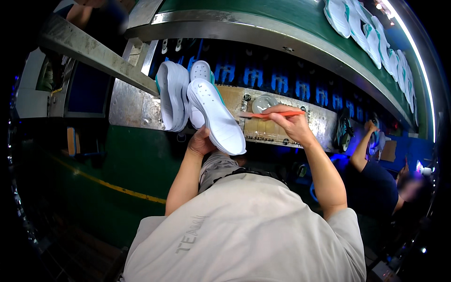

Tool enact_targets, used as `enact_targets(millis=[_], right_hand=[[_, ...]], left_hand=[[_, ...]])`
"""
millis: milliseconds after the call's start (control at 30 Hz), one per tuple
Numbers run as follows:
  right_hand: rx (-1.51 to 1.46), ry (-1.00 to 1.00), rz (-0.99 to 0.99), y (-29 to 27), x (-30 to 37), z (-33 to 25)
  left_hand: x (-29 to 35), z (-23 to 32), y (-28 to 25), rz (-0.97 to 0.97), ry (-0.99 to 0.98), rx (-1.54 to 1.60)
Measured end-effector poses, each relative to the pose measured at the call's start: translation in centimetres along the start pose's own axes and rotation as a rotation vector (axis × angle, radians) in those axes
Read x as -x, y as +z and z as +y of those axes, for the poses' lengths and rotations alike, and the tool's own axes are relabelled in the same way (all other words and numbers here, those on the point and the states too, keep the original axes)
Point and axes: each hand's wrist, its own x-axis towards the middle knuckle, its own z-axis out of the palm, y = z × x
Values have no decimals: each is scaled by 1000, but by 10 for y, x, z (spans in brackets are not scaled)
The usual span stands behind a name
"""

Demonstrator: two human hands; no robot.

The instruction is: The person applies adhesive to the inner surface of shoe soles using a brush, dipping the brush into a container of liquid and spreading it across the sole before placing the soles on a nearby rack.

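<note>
My left hand (202,142) is closed on the edge of a white shoe sole (220,118), which lies tilted with its inner face up and small holes toward its far end. In my right hand (290,124) is a brush with an orange handle (292,113). Its bristle tip points left, a little apart from the sole. Just beyond that hand stands a clear round dish (264,104) on the cardboard-covered bench. Left of the held sole, more white soles (172,96) are stacked together, and another white sole (200,71) lies partly hidden behind it.
A metal-edged green conveyor (263,19) runs above the bench (136,105), carrying several white soles (371,40) at its far right. Below it is a row of blue-lit shapes (253,77). A metal bar (101,54) slants at left. Another person (376,183) works at right.
</note>
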Motion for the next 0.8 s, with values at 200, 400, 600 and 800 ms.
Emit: enact_targets(millis=[200, 400, 600, 800], right_hand=[[347, -462, -115, 0, -31, -33], [348, -520, -186, -19, -11, -54], [288, -387, -103, -25, 21, -47], [-288, 41, 157, 7, 51, -35]], left_hand=[[-10, 32, 81, -137, -144, -358], [-19, 63, 77, -127, 52, -505], [-23, 83, 123, -49, 340, -809], [-26, 66, 175, -93, 671, -1552]])
